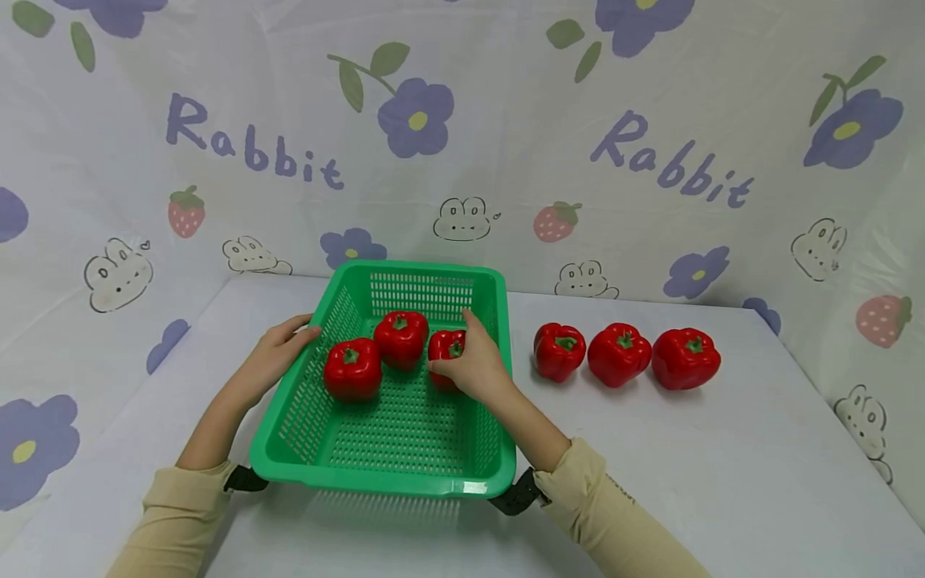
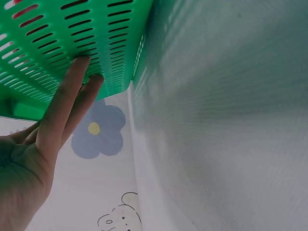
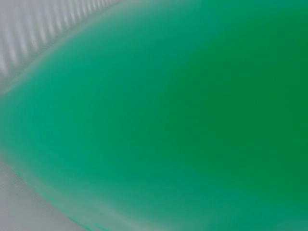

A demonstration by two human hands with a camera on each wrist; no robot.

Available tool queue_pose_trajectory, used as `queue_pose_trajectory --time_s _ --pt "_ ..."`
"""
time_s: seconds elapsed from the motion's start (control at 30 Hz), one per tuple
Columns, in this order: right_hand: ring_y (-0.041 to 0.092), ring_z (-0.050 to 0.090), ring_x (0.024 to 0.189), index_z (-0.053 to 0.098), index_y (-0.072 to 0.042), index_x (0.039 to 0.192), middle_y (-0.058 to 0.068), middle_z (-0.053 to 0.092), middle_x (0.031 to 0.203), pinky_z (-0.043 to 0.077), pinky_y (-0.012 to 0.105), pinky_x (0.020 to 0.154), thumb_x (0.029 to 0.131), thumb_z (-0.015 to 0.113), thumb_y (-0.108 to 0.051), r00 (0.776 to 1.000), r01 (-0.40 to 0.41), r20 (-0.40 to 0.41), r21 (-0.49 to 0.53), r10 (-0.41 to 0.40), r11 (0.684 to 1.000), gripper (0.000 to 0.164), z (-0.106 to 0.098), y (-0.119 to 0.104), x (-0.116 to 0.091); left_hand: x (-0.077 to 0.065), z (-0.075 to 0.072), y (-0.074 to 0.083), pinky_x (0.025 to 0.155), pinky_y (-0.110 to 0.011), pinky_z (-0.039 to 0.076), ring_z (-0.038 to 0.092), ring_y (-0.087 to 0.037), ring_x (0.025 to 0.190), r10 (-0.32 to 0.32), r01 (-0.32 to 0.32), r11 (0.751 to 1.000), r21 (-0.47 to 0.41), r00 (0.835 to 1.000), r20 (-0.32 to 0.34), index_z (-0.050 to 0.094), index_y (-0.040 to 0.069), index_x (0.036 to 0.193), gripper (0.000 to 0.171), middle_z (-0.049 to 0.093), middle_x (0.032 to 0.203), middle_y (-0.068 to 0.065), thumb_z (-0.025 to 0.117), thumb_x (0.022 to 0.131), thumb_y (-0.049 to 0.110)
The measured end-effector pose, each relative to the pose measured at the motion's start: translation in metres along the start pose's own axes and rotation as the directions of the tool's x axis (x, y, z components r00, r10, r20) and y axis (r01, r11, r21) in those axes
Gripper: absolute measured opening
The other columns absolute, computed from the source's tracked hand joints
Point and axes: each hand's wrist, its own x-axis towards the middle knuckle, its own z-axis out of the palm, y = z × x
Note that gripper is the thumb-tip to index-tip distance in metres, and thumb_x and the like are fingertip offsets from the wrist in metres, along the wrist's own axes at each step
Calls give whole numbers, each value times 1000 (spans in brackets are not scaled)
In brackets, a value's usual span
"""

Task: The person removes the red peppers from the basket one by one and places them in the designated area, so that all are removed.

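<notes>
A green plastic basket with slotted walls stands on the white table, tilted toward me in the head view. My left hand holds its left side, thumb at the rim and straight fingers against the outer wall. Inside the basket my right hand grips a red bell pepper, partly hidden behind the thumb and fingers. Two more red bell peppers, one at the left and one farther back, sit beside it. The right wrist view is filled by the blurred green basket wall.
To the right of the basket, three red bell peppers stand in a row: the nearest, the middle one and the far right one. A patterned cloth with rabbits and flowers hangs behind the white table.
</notes>
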Motion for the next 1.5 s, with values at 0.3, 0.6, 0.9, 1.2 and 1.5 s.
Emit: queue_pose_trajectory --time_s 0.3,0.6,0.9,1.2,1.5 --pt "38 48 130 28 -1 152 21 49 142 53 52 93 80 77 -7 1000 14 27 -25 -13 1000 87 0 -2 -1 0 -1 -2 76 -24 53 63 -7 88 0 0 1000 11 1000 -6 33 2 150 57 57 130 -27 38 105 36" --pt "38 49 129 30 -2 151 22 50 140 54 50 92 80 75 -3 999 30 30 -13 -30 999 84 1 -1 -1 1 0 -4 75 -24 53 63 -7 87 3 -3 1000 14 1000 -9 33 2 150 57 58 128 -27 38 105 36" --pt "35 54 124 39 -1 146 21 53 138 55 47 91 80 75 -3 996 81 40 -67 -78 995 76 3 3 -1 0 -1 -5 78 -25 52 62 -8 88 -6 6 1000 22 1000 -14 34 2 150 57 58 130 -27 38 105 37" --pt "34 56 122 48 0 141 19 57 135 55 46 90 80 79 -9 994 105 25 -66 -103 992 68 5 4 -3 1 0 -4 76 -24 52 63 -8 87 -5 5 1000 24 1000 -15 33 2 150 57 58 129 -27 38 105 36" --pt "34 58 119 49 0 140 19 59 134 56 46 89 81 79 -10 992 125 2 -42 -125 991 67 5 7 -4 1 2 -3 75 -25 53 64 -8 86 -8 8 1000 16 1000 -10 33 2 150 57 59 126 -27 38 105 36"
